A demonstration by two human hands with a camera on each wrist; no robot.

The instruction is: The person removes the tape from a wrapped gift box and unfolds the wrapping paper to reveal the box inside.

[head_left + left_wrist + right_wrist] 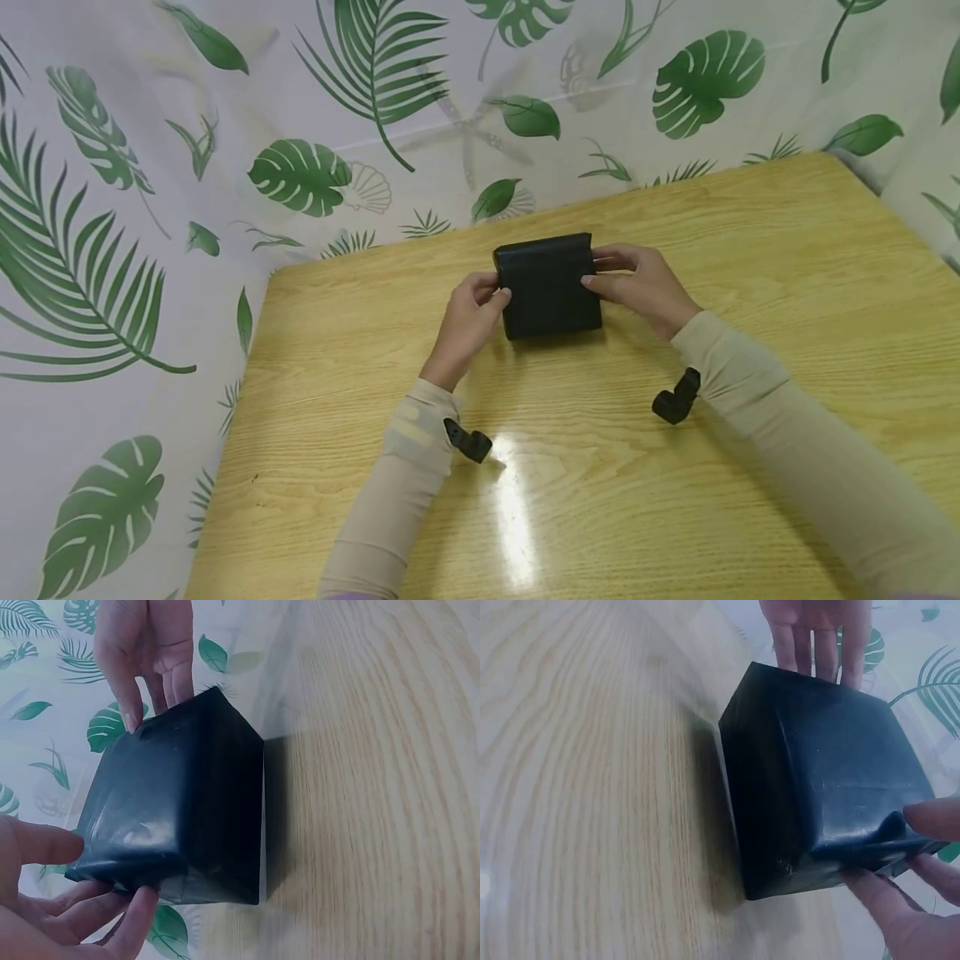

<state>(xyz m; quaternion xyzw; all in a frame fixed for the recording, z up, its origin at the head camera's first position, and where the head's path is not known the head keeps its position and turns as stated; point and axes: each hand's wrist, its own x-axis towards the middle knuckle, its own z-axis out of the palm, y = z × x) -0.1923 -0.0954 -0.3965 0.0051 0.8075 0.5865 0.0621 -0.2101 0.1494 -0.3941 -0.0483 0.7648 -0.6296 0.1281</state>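
Observation:
Between both hands is a glossy black box [551, 292] with slightly rounded edges, near the back of the wooden table. My left hand [471, 321] holds its left side, with the thumb on the near face and the fingers round the side. On the opposite side, my right hand [645, 287] grips it the same way, thumb in front and fingers behind. In the left wrist view the box [150, 802] shows a shiny face and a darker underside close to the wood. Whether its lower edge touches the table cannot be told. The far fingertips are partly hidden behind it.
The yellow wood-grain table [337, 358] reaches back to a white curtain [450, 100] printed with green leaves, which also runs down the left side. A black wrist camera mount [468, 442] sticks out from the left sleeve, and another mount [677, 397] from the right.

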